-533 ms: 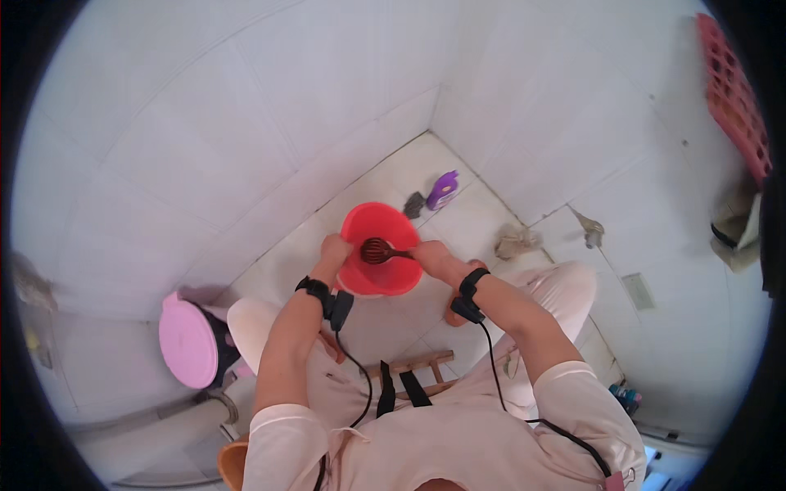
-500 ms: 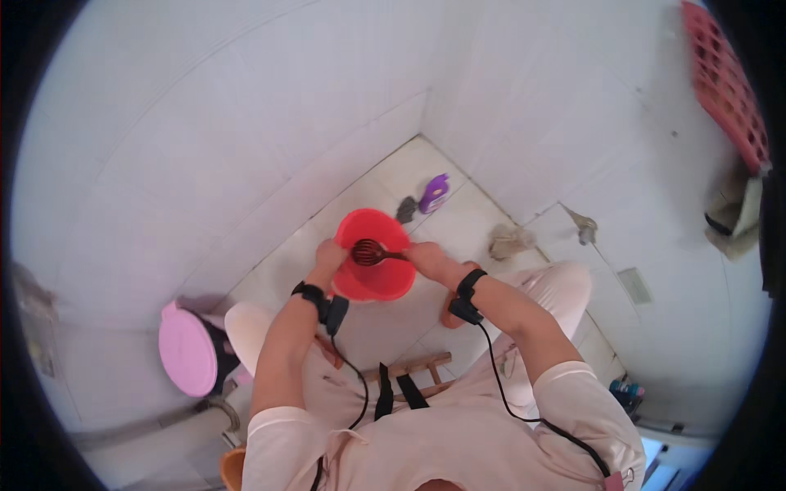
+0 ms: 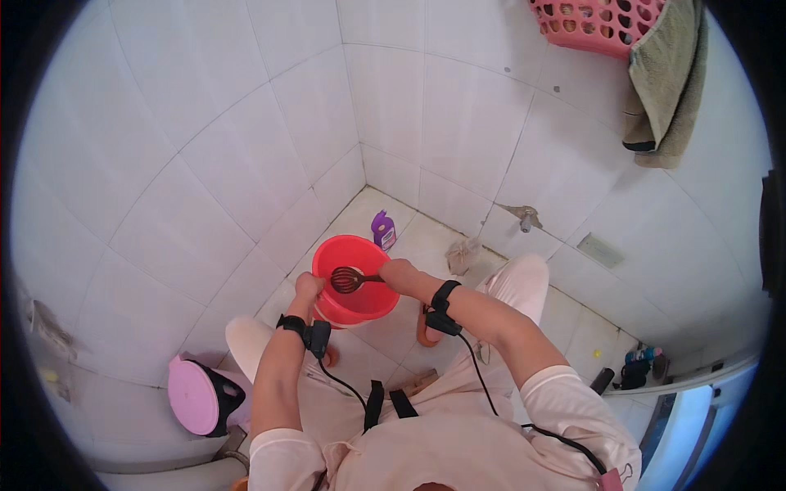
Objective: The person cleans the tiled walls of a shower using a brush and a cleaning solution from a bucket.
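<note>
A red bucket [image 3: 370, 302] hangs or stands between my knees, its mouth facing up toward me and a pale handle along its near side. At its left rim is my left hand [image 3: 309, 286], closed on the edge. My right hand [image 3: 399, 276] is closed round the handle of a dark brown slotted spoon [image 3: 346, 280] at the right rim. The spoon's slotted head lies over the bucket's mouth and points left. Whether the bucket's base touches the floor is hidden. Black straps with small boxes and cables sit on both my wrists.
A purple bottle [image 3: 382, 230] stands on the tiled floor beyond the bucket, with a crumpled plastic bag [image 3: 463, 255] to its right. A metal tap [image 3: 525, 218] sticks out of the right wall. A pink-lidded bin [image 3: 193, 398] is at left; a pink basket [image 3: 585, 26] and grey-green towel [image 3: 667, 90] hang upper right.
My view has tilted upward, showing more wall, the basket and the towel. Both hands keep their hold on the bucket and slotted spoon. A dark scrap beside the bottle is no longer visible.
</note>
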Demonstrator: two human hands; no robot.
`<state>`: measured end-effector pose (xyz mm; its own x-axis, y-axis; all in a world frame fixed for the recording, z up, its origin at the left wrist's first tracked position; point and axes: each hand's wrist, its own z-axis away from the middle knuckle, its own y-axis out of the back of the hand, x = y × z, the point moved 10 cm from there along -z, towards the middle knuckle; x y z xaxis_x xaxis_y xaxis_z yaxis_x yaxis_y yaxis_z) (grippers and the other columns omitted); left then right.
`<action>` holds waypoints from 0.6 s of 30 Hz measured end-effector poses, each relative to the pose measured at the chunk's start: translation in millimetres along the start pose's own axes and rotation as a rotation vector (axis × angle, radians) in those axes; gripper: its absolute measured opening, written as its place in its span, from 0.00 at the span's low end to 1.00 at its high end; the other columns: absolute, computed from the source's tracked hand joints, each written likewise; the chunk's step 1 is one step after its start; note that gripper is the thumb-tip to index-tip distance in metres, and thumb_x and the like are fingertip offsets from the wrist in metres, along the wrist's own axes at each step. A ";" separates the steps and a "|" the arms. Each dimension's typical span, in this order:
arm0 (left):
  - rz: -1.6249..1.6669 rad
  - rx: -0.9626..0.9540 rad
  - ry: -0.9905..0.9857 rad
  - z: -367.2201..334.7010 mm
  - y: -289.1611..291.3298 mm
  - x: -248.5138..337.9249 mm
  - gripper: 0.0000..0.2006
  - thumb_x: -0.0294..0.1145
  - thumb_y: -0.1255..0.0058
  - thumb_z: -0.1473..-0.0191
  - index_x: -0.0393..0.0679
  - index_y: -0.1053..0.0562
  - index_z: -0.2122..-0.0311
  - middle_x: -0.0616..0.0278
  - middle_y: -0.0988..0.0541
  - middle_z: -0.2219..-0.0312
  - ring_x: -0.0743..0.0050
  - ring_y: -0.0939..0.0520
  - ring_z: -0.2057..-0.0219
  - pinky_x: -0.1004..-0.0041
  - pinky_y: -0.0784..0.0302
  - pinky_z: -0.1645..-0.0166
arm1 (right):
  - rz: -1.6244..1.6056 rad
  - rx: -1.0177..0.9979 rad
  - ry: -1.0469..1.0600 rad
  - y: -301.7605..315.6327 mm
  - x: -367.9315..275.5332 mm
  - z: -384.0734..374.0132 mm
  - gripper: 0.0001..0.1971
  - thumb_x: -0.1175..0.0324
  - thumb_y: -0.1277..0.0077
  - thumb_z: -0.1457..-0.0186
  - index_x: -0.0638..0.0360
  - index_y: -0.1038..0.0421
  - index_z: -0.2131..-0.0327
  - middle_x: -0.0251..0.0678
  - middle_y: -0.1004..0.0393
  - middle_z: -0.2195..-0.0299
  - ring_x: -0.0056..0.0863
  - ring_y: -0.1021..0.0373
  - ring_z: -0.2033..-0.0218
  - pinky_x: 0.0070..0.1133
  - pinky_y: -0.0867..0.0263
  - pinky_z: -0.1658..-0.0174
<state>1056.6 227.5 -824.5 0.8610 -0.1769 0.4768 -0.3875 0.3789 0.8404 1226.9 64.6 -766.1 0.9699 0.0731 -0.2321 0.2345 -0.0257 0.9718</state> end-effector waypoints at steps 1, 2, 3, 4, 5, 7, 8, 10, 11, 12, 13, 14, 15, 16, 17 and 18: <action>0.020 0.019 0.009 1.9 -4.8 1.7 0.14 0.36 0.48 0.66 0.33 0.26 0.78 0.47 0.25 0.84 0.57 0.21 0.79 0.65 0.27 0.72 | 0.013 -0.001 -0.015 1.9 5.6 2.3 0.04 0.73 0.54 0.59 0.59 0.29 0.79 0.44 0.29 0.79 0.40 0.30 0.74 0.31 0.34 0.71; 0.029 0.009 -0.005 1.8 -11.1 5.4 0.14 0.36 0.48 0.66 0.33 0.26 0.78 0.47 0.25 0.84 0.57 0.21 0.79 0.65 0.27 0.72 | 0.052 -0.050 -0.039 -0.6 13.7 4.1 0.04 0.73 0.54 0.60 0.59 0.29 0.79 0.44 0.29 0.79 0.40 0.30 0.73 0.31 0.34 0.71; 0.074 -0.065 -0.002 1.2 -19.2 8.7 0.13 0.36 0.48 0.65 0.33 0.26 0.79 0.49 0.25 0.85 0.58 0.22 0.80 0.65 0.27 0.74 | 0.092 -0.098 -0.055 0.4 18.6 1.8 0.04 0.73 0.54 0.60 0.59 0.29 0.80 0.44 0.29 0.79 0.40 0.30 0.73 0.31 0.34 0.71; 0.118 -0.141 0.001 1.4 -28.3 12.0 0.13 0.36 0.48 0.65 0.33 0.26 0.79 0.50 0.26 0.86 0.59 0.22 0.81 0.66 0.27 0.75 | 0.106 -0.102 -0.061 1.6 17.6 2.3 0.04 0.73 0.54 0.60 0.59 0.29 0.80 0.44 0.29 0.79 0.40 0.30 0.73 0.31 0.34 0.71; 0.129 -0.146 -0.006 6.2 -35.2 14.1 0.13 0.36 0.48 0.65 0.33 0.26 0.79 0.50 0.26 0.86 0.59 0.22 0.81 0.66 0.27 0.75 | 0.102 -0.126 -0.063 -2.7 12.8 6.1 0.04 0.72 0.54 0.60 0.59 0.29 0.79 0.44 0.28 0.78 0.40 0.30 0.73 0.31 0.34 0.71; 0.151 -0.143 -0.064 29.1 -52.6 35.7 0.12 0.36 0.47 0.64 0.34 0.26 0.78 0.51 0.25 0.84 0.61 0.22 0.82 0.66 0.28 0.77 | 0.106 -0.163 -0.112 -19.8 23.0 14.5 0.04 0.72 0.54 0.60 0.59 0.29 0.79 0.43 0.28 0.78 0.40 0.30 0.72 0.31 0.34 0.71; 0.158 -0.173 -0.086 29.5 -67.3 43.5 0.12 0.36 0.47 0.64 0.34 0.26 0.78 0.51 0.25 0.84 0.61 0.22 0.82 0.66 0.28 0.77 | 0.088 -0.110 -0.147 -25.8 32.7 13.3 0.05 0.71 0.54 0.60 0.59 0.28 0.79 0.44 0.28 0.77 0.40 0.29 0.72 0.31 0.33 0.70; 0.301 -0.176 -0.017 19.3 -84.8 43.1 0.12 0.34 0.47 0.64 0.34 0.27 0.76 0.49 0.25 0.82 0.59 0.22 0.81 0.66 0.27 0.75 | 0.072 -0.065 -0.185 -37.3 47.2 7.5 0.07 0.69 0.54 0.62 0.60 0.27 0.80 0.46 0.28 0.77 0.41 0.29 0.72 0.32 0.34 0.69; 0.310 -0.188 -0.018 14.0 -97.5 43.3 0.12 0.34 0.47 0.64 0.34 0.27 0.76 0.49 0.25 0.82 0.59 0.22 0.81 0.66 0.27 0.75 | 0.079 -0.076 -0.191 -45.7 52.5 11.4 0.07 0.69 0.54 0.62 0.60 0.27 0.80 0.46 0.28 0.77 0.41 0.29 0.72 0.32 0.34 0.69; 0.277 -0.176 -0.045 2.9 -109.7 40.4 0.13 0.34 0.47 0.64 0.33 0.27 0.75 0.48 0.25 0.80 0.58 0.22 0.80 0.65 0.27 0.73 | 0.031 -0.123 -0.259 -58.6 62.0 14.0 0.07 0.70 0.54 0.61 0.60 0.27 0.80 0.46 0.28 0.77 0.42 0.29 0.72 0.32 0.34 0.69; 0.240 -0.167 -0.070 -4.6 -116.6 37.9 0.14 0.35 0.46 0.65 0.33 0.27 0.74 0.47 0.25 0.79 0.56 0.22 0.78 0.64 0.26 0.71 | 0.000 -0.157 -0.275 -64.4 64.4 15.9 0.07 0.71 0.55 0.61 0.61 0.27 0.80 0.46 0.28 0.77 0.42 0.29 0.72 0.32 0.34 0.69; 0.242 -0.174 -0.066 -11.1 -122.8 30.0 0.14 0.35 0.46 0.65 0.33 0.27 0.74 0.47 0.25 0.79 0.56 0.22 0.78 0.64 0.26 0.71 | -0.024 -0.189 -0.285 -67.7 70.1 14.4 0.07 0.71 0.56 0.60 0.61 0.27 0.80 0.47 0.28 0.77 0.43 0.29 0.72 0.32 0.34 0.68; 0.196 -0.209 -0.073 -13.6 -128.1 29.5 0.16 0.35 0.46 0.66 0.34 0.27 0.72 0.46 0.24 0.78 0.55 0.22 0.76 0.64 0.27 0.69 | -0.025 -0.196 -0.296 -70.4 76.9 16.1 0.07 0.71 0.56 0.60 0.61 0.27 0.80 0.47 0.28 0.77 0.43 0.29 0.72 0.32 0.34 0.68; 0.149 -0.242 -0.082 -17.7 -134.1 32.1 0.17 0.36 0.45 0.67 0.34 0.27 0.71 0.46 0.24 0.76 0.53 0.22 0.74 0.63 0.27 0.66 | -0.001 -0.196 -0.295 -72.3 82.0 17.7 0.06 0.71 0.55 0.60 0.60 0.27 0.80 0.45 0.27 0.77 0.42 0.30 0.72 0.32 0.33 0.69; 0.149 -0.253 -0.084 -24.1 -138.5 37.5 0.17 0.36 0.45 0.67 0.34 0.27 0.71 0.46 0.24 0.76 0.53 0.22 0.74 0.63 0.27 0.66 | 0.022 -0.195 -0.292 -73.2 88.5 18.5 0.06 0.71 0.54 0.59 0.60 0.27 0.79 0.44 0.27 0.77 0.42 0.30 0.72 0.31 0.33 0.69; 0.177 -0.285 -0.070 -26.7 -144.1 41.3 0.18 0.37 0.45 0.68 0.35 0.27 0.70 0.46 0.24 0.75 0.53 0.22 0.72 0.63 0.27 0.65 | 0.057 -0.211 -0.268 -65.7 91.4 22.4 0.06 0.71 0.55 0.59 0.60 0.28 0.78 0.44 0.27 0.77 0.41 0.29 0.72 0.31 0.33 0.70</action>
<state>1156.8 189.9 -932.8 0.7601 -0.1438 0.6337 -0.4128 0.6463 0.6418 1301.6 50.7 -852.1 0.9703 -0.1875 -0.1527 0.1878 0.1868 0.9643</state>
